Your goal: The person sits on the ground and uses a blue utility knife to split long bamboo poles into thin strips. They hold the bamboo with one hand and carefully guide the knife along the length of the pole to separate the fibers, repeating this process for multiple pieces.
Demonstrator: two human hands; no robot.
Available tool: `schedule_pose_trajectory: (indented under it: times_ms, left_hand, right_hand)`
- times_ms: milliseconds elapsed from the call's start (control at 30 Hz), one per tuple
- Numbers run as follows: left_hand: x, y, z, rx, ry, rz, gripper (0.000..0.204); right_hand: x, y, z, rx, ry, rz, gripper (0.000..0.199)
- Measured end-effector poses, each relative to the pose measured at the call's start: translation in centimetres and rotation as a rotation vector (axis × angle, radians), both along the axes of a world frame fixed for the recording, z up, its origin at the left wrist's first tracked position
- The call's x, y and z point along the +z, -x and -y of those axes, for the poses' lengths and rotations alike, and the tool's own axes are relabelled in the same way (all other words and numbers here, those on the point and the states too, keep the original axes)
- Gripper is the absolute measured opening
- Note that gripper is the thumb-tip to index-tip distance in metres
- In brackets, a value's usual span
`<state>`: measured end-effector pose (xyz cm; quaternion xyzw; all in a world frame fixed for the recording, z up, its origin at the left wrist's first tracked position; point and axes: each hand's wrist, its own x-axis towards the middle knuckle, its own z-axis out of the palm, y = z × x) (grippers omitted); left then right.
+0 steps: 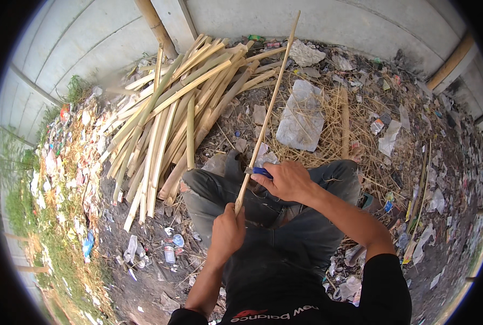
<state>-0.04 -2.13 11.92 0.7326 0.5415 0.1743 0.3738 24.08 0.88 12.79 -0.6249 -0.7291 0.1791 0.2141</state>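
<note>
At the far left, green plants [19, 211] border ground strewn with litter. Next comes a loose pile of split bamboo [190, 122], its pieces crossing one another in front of the pale wall [350, 27].

Right of the pile, the left hand [228, 234] is closed around the near end of a long, thin bamboo strip [273, 100]. The strip rises from that fist, above the crossed legs [328, 192], and slants away to the right, its far tip reaching up across the wall in view. A firm grip here seems worth holding, since so long a piece will probably whip or twist under the blade.

Just beyond, the blade of a blue-handled knife [262, 172] meets the strip above the left fist. The right hand [290, 181] is wrapped around the handle. Shallow, even strokes along the grain should serve best, with the blade kept nearly flat so it does not dig in; which way the edge faces, I cannot tell. The left fingers and the knees ought to stay out of its path.

Further right lie a pale slab [301, 119] and a spread of straw-coloured shavings [332, 132].
</note>
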Motion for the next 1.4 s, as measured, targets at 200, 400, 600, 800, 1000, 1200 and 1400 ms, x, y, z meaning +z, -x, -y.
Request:
schedule_pose_trajectory:
  times_ms: [200,400,600,800,1000,1200,1400]
  left_hand:
    - [-1.2,-0.2,-0.6,-0.052,-0.039,0.071,0.021]
    - [0.2,-0.2,0.1,-0.019,0.046,0.039,0.024]
    - [-0.2,1.4,0.5,-0.093,-0.005,-0.009,0.025]
    - [0.1,4.3,1.9,-0.178,0.000,-0.028,0.024]
    - [-0.9,14.6,5.8,-0.194,0.252,-0.113,0.021]
    - [-2.5,17.6,8.7,-0.006,0.420,0.005,0.030]
    - [-4.9,11.9,4.1,0.044,0.373,0.194,0.037]
  right_hand:
    - [-1.5,2.8,3.4,0.139,0.119,0.004,0.063]
    - [-1.2,-0.5,-0.5,-0.005,0.078,0.008,0.060]
    - [-2.0,-5.9,-3.9,-0.184,0.001,0.035,0.057]
    - [-4.3,-12.8,-6.9,-0.499,0.037,0.017,0.069]
    - [-9.8,-37.6,-3.4,-1.212,-0.092,0.002,0.082]
    - [-4.7,-41.4,-0.1,-1.213,-0.171,-0.254,0.074]
    - [-0.9,-20.4,-2.9,-0.571,-0.159,-0.215,0.057]
